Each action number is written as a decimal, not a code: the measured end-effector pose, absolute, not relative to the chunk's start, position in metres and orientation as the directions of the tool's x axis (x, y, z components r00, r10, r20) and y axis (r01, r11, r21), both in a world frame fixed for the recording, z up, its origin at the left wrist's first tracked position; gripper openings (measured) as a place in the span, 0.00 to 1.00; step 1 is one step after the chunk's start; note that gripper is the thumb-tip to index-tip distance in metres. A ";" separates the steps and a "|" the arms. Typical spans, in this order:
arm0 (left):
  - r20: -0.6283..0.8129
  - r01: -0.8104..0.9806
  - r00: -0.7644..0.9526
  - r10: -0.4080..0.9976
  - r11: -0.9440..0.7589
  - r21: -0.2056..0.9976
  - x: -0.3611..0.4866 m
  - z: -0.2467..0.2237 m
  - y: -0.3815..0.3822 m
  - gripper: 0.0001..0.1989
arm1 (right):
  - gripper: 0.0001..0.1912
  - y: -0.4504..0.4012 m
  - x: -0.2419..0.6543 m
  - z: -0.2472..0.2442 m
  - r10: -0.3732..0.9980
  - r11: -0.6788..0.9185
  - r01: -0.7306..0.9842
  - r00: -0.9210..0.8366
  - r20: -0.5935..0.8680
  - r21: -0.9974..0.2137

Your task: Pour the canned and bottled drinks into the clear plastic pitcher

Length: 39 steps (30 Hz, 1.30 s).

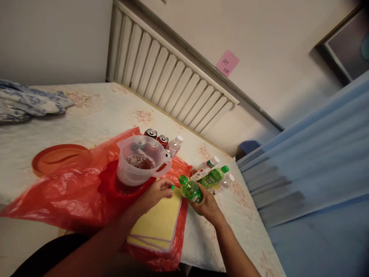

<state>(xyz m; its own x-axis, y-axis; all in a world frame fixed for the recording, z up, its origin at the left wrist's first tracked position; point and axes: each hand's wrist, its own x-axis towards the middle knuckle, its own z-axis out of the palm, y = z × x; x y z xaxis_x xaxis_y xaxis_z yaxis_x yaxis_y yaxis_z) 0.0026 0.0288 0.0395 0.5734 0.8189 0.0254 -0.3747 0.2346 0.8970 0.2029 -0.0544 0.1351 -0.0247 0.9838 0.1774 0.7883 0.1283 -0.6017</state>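
My right hand (pixel 208 206) is wrapped round a green plastic soda bottle (pixel 190 190), whose neck has no cap on it and leans to the left. Between the fingers of my left hand (pixel 158 192) is a small green bottle cap (pixel 172 187), just left of the bottle's mouth. Behind my left hand stands a clear plastic measuring jug (pixel 140 163) with foamy brown liquid in it. Yellow cloths (pixel 157 223) lie under my hands on a red plastic bag (pixel 77 192).
Soda cans (pixel 163 140) and a white-capped bottle (pixel 175 145) stand behind the jug. Another green bottle (pixel 213 176), a small carton (pixel 200 175) and more bottles are at the right. An orange lid (pixel 59 157) lies left. A radiator (pixel 170 73) borders the table (pixel 109 109).
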 end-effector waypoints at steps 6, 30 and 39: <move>0.050 -0.393 0.541 0.840 0.200 0.898 0.008 0.039 0.031 0.18 | 0.23 -0.072 0.210 0.102 0.996 0.057 0.776 -0.002 0.089 -0.628; 0.425 -0.117 0.451 0.785 -0.420 0.900 0.006 0.052 0.028 0.10 | 0.15 -0.066 0.207 0.113 0.996 0.071 0.867 -0.035 0.083 -0.492; 0.309 -0.195 0.378 0.873 -0.251 0.948 0.013 0.046 0.031 0.16 | 0.14 -0.066 0.205 0.107 0.996 0.068 0.814 -0.023 0.086 -0.576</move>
